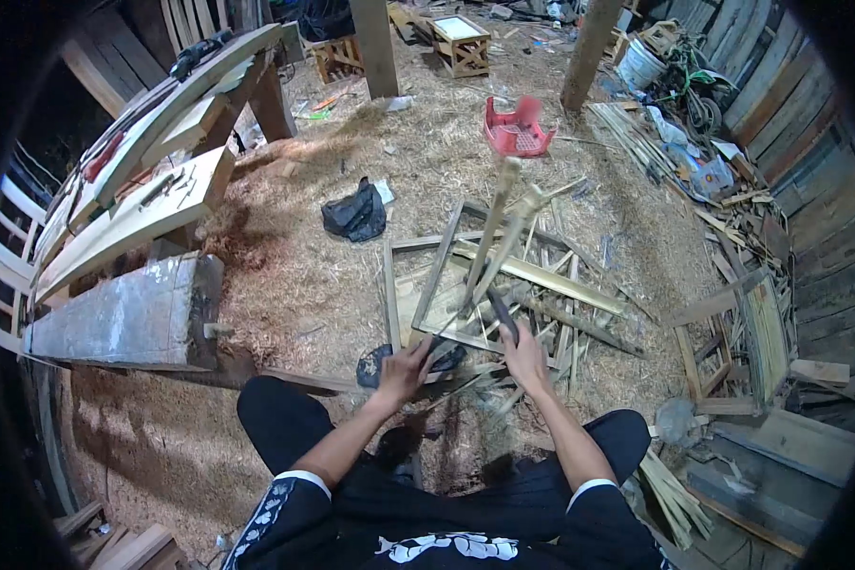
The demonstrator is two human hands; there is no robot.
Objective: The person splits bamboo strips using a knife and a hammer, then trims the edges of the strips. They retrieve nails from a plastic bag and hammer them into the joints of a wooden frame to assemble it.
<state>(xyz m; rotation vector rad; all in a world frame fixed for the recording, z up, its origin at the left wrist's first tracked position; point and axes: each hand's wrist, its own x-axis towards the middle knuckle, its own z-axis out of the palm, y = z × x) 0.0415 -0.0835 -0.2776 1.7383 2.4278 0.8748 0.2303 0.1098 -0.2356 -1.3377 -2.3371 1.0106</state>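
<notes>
Below, we see a floor of wood shavings, with a heavy grey beam at the left and flat wooden frames lying ahead of the knees. Two pale sticks rise slanting from the hands, over those frames. Farther off lie a red basket and a black bag. The left hand is clenched around the sticks' lower ends. The right hand grips a dark-handled tool, possibly a knife, held against them.
</notes>
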